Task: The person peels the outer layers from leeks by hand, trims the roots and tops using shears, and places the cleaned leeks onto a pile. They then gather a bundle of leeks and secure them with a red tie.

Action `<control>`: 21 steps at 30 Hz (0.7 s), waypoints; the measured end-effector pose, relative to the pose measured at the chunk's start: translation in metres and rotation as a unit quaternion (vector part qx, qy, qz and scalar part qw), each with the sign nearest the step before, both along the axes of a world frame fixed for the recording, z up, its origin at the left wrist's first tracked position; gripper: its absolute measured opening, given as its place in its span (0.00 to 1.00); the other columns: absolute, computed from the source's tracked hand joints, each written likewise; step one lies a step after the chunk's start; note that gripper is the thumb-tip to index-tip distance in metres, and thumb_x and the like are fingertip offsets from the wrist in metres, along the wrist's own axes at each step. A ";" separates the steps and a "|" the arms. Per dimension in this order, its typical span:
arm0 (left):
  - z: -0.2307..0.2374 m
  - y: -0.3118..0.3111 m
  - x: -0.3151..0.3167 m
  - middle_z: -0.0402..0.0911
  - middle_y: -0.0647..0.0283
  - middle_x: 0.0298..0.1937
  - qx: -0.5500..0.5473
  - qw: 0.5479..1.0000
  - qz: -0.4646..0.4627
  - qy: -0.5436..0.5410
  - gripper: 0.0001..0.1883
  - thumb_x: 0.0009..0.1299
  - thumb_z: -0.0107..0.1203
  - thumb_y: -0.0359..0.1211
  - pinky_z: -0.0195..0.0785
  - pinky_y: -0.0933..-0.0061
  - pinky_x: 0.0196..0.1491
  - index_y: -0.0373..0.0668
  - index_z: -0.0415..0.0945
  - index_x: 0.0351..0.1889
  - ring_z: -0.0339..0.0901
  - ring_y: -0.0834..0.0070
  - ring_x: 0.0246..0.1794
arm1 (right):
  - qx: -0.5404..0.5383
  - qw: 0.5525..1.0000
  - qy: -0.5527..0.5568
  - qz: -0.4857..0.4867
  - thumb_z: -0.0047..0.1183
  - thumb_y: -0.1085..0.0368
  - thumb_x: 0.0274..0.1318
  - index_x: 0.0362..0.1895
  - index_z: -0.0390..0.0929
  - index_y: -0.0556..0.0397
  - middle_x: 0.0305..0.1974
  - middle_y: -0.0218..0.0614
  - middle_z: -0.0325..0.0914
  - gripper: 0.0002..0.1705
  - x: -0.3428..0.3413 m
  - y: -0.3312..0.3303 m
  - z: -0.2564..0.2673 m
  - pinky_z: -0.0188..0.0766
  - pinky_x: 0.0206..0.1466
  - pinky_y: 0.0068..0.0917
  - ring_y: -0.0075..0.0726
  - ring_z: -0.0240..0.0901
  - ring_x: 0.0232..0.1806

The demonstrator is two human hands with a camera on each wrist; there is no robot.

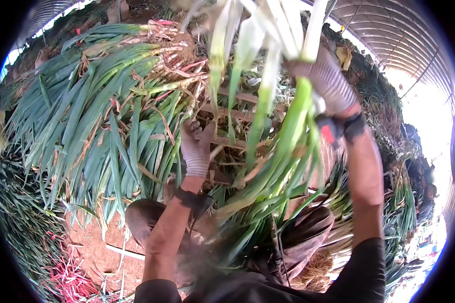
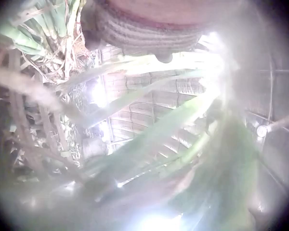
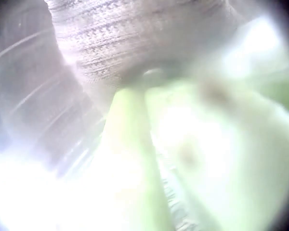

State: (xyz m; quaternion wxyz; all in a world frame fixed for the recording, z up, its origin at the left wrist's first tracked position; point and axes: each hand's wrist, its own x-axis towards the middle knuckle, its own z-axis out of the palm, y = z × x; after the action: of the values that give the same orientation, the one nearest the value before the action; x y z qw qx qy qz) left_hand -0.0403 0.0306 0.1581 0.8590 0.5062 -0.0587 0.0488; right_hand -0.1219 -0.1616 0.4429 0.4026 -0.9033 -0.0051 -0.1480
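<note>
My right hand [image 1: 326,81], in a striped knit glove, is raised at the upper right and grips green onions [image 1: 299,108]. Their white stalks run upward past the hand and their leaves hang toward my lap. Up close in the right wrist view, pale stalks [image 3: 130,159] come out right below the glove. My left hand [image 1: 196,149], gloved likewise, is at the right edge of a large heap of green onions [image 1: 101,106]. Its fingers are loosely bent, with nothing plainly held, and a thin yellowish leaf hangs close to its fingertips.
Wooden slats [image 1: 242,113] lie ahead under loose leaf scraps. Peeled onions with pale stalks [image 1: 341,222] lie by my right knee. Red ties [image 1: 73,272] are strewn at the lower left on bare soil [image 1: 93,247]. More onions line both sides beneath an arched roof.
</note>
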 end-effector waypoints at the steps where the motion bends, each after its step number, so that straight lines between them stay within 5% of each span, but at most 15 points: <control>1: 0.004 0.001 -0.004 0.72 0.59 0.50 0.005 1.000 0.005 0.000 0.35 0.61 0.69 0.31 0.68 0.76 0.47 0.33 0.61 0.63 0.70 0.76 0.45 | -0.066 0.998 -0.002 -0.015 0.68 0.58 0.50 0.50 0.80 0.59 0.43 0.47 0.83 0.25 0.007 -0.011 0.020 0.76 0.55 0.34 0.37 0.81 0.44; 4: 0.015 0.000 -0.001 0.66 0.47 0.64 0.077 0.992 0.085 -0.056 0.47 0.59 0.71 0.32 0.59 0.68 0.65 0.29 0.52 0.70 0.65 0.63 0.62 | -0.258 0.960 0.009 -0.106 0.65 0.64 0.48 0.51 0.74 0.64 0.38 0.43 0.81 0.27 0.003 -0.022 0.060 0.79 0.46 0.30 0.36 0.81 0.38; 7: 0.034 0.007 -0.003 0.59 0.40 0.70 0.124 0.970 0.159 -0.134 0.52 0.56 0.73 0.33 0.47 0.60 0.74 0.26 0.48 0.72 0.58 0.54 0.71 | -0.410 0.902 -0.009 -0.134 0.66 0.66 0.44 0.59 0.71 0.62 0.40 0.45 0.83 0.35 -0.024 -0.046 0.048 0.77 0.52 0.35 0.43 0.81 0.41; 10: 0.053 0.009 -0.005 0.59 0.42 0.70 0.155 0.945 0.195 -0.214 0.47 0.59 0.69 0.30 0.48 0.60 0.73 0.29 0.50 0.72 0.59 0.56 0.71 | -0.371 0.918 0.086 -0.116 0.65 0.68 0.43 0.61 0.69 0.62 0.38 0.50 0.83 0.37 -0.075 -0.020 0.034 0.77 0.53 0.35 0.44 0.82 0.40; 15: 0.075 0.000 -0.029 0.51 0.40 0.75 0.206 0.961 -0.095 -0.155 0.63 0.50 0.76 0.39 0.40 0.64 0.77 0.29 0.40 0.75 0.47 0.56 0.77 | -0.345 0.884 0.266 -0.167 0.64 0.70 0.37 0.65 0.61 0.60 0.36 0.52 0.82 0.46 -0.147 -0.027 -0.017 0.81 0.49 0.37 0.49 0.82 0.38; 17: 0.061 -0.026 -0.031 0.46 0.39 0.76 0.235 0.948 -0.108 -0.187 0.70 0.45 0.78 0.47 0.38 0.64 0.78 0.29 0.34 0.75 0.44 0.54 0.78 | -0.302 0.896 0.286 -0.159 0.65 0.70 0.36 0.65 0.60 0.60 0.37 0.52 0.82 0.47 -0.178 -0.025 -0.038 0.81 0.48 0.36 0.49 0.82 0.38; 18: 0.055 -0.033 -0.029 0.44 0.39 0.77 0.365 0.897 -0.087 -0.235 0.73 0.44 0.78 0.48 0.38 0.64 0.78 0.28 0.32 0.75 0.44 0.54 0.78 | -0.279 0.903 0.292 -0.145 0.65 0.70 0.36 0.66 0.60 0.61 0.37 0.52 0.82 0.47 -0.193 -0.022 -0.046 0.81 0.48 0.36 0.49 0.82 0.38; 19: 0.045 -0.042 -0.031 0.43 0.33 0.75 0.382 0.885 -0.087 -0.253 0.78 0.40 0.78 0.54 0.42 0.60 0.77 0.25 0.29 0.74 0.46 0.46 0.77 | -0.247 0.911 0.299 -0.138 0.66 0.69 0.36 0.64 0.62 0.61 0.38 0.51 0.83 0.46 -0.207 -0.017 -0.052 0.81 0.48 0.35 0.48 0.82 0.38; 21: 0.031 -0.059 -0.037 0.46 0.32 0.74 0.355 0.904 -0.149 -0.185 0.77 0.43 0.78 0.51 0.46 0.63 0.75 0.26 0.25 0.74 0.49 0.49 0.76 | -0.219 0.931 0.269 -0.113 0.67 0.66 0.36 0.57 0.69 0.62 0.39 0.50 0.83 0.39 -0.233 -0.007 -0.065 0.80 0.48 0.33 0.45 0.82 0.39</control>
State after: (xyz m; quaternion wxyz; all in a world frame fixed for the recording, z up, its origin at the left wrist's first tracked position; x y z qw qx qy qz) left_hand -0.0775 -0.0289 0.1893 0.5931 0.7450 -0.3051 -0.0114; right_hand -0.3553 -0.1686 0.3780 0.1620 -0.9696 0.1733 0.0606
